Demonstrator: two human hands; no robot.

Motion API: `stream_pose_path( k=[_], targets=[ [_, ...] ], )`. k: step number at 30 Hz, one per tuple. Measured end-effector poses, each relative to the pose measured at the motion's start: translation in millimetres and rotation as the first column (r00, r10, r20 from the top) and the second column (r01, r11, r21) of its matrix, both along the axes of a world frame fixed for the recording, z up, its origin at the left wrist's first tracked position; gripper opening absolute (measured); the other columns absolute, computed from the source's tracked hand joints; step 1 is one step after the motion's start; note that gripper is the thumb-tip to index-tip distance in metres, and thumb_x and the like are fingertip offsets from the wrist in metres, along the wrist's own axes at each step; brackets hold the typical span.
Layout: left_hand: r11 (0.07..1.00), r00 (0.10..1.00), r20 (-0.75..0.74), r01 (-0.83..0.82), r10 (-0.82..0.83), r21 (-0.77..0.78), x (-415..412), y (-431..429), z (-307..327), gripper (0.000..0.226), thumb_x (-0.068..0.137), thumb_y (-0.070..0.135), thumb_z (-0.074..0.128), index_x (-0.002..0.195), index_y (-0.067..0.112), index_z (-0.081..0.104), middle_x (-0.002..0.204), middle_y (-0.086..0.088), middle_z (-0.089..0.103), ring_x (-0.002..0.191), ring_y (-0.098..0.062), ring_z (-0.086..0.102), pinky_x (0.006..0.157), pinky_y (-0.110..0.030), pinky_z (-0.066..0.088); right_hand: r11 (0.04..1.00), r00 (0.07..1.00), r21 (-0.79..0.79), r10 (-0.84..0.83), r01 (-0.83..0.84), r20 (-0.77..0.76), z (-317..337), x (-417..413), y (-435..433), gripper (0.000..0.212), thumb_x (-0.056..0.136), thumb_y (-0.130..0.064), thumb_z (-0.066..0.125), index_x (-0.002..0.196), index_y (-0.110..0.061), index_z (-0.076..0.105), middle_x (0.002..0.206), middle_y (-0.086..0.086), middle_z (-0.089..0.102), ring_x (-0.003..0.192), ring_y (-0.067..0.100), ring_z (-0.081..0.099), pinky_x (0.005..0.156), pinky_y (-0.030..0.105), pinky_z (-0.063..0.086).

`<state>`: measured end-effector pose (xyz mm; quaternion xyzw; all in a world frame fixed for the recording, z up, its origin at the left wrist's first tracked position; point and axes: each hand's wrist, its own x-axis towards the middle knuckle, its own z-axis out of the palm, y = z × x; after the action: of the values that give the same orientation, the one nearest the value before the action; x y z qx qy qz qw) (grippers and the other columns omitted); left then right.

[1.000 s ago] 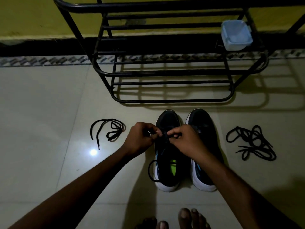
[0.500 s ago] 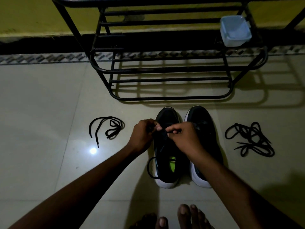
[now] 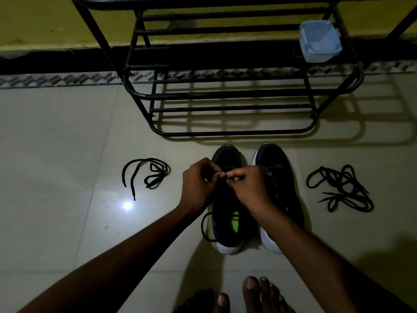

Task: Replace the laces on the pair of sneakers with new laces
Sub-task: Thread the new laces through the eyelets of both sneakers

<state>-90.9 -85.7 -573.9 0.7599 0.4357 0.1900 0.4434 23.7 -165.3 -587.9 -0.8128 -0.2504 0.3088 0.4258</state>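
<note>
Head view: we pinch the black lace [image 3: 202, 225] in both grips, left hand [image 3: 198, 184] and right hand [image 3: 250, 188], over the left sneaker [image 3: 226, 224], which stands just beside the right sneaker [image 3: 278, 172] on the tiled floor [image 3: 67, 143]. Our hands have barely shifted since half a second ago. A loose lace [image 3: 158, 171] and a lace pile [image 3: 338, 187] flank the pair; a black rack [image 3: 225, 94] stands beyond.

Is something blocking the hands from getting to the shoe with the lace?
No, nothing visible is in the way. The left hand and right hand are right over that sneaker, pinching its lace.
</note>
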Motion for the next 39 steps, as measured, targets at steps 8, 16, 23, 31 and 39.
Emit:
stream_pose_path(
  k=[8,16,23,31,39],
  targets=[
    [0.990,0.990,0.004,-0.139,0.138,0.011,-5,-4,-9,0.011,0.087,0.017,0.077,0.083,0.019,0.068,0.077,0.012,0.070,0.074,0.000,0.066,0.064,-0.012,0.047,0.999,0.998,-0.039,0.039,-0.037,0.042,-4,-1,1,0.014,0.086,0.003,0.070,0.090,-0.006,0.080,0.079,0.003,0.071,0.070,0.004,0.060,0.070,0.020,0.046],
    [0.956,0.966,-0.023,-0.259,0.258,-0.137,-2,-7,-10,0.021,0.084,0.025,0.082,0.074,0.020,0.064,0.073,0.009,0.068,0.068,0.002,0.063,0.060,-0.016,0.048,0.999,0.998,-0.031,0.043,-0.042,0.053,-3,-2,1,0.012,0.086,0.002,0.070,0.093,-0.004,0.079,0.081,0.003,0.070,0.067,-0.003,0.055,0.065,0.010,0.043],
    [0.956,0.966,0.049,-0.244,0.255,-0.163,0,-10,-13,0.020,0.086,0.022,0.080,0.074,0.014,0.067,0.072,0.005,0.070,0.068,-0.003,0.066,0.059,-0.015,0.048,0.999,1.000,-0.031,0.022,-0.022,0.016,2,-3,0,0.013,0.089,0.001,0.068,0.095,-0.004,0.078,0.078,-0.001,0.065,0.068,-0.004,0.055,0.066,0.013,0.043],
    [0.966,0.954,0.160,-0.240,0.253,-0.101,-1,-18,-16,0.022,0.087,0.010,0.078,0.074,0.016,0.062,0.079,0.004,0.073,0.073,-0.003,0.069,0.065,-0.013,0.049,0.999,1.000,-0.039,0.019,-0.019,-0.001,3,-3,0,0.013,0.088,0.002,0.068,0.095,-0.003,0.078,0.069,-0.013,0.058,0.065,-0.005,0.052,0.063,0.010,0.041],
    [0.993,0.967,0.225,-0.116,0.115,-0.012,-7,-21,-21,0.014,0.088,-0.001,0.073,0.080,0.004,0.062,0.086,0.001,0.072,0.081,-0.011,0.070,0.069,-0.018,0.052,0.999,1.000,-0.037,0.024,-0.024,-0.003,3,-4,1,0.014,0.088,0.004,0.068,0.095,-0.002,0.078,0.079,0.000,0.065,0.067,-0.007,0.052,0.064,0.013,0.043]
  ],
)
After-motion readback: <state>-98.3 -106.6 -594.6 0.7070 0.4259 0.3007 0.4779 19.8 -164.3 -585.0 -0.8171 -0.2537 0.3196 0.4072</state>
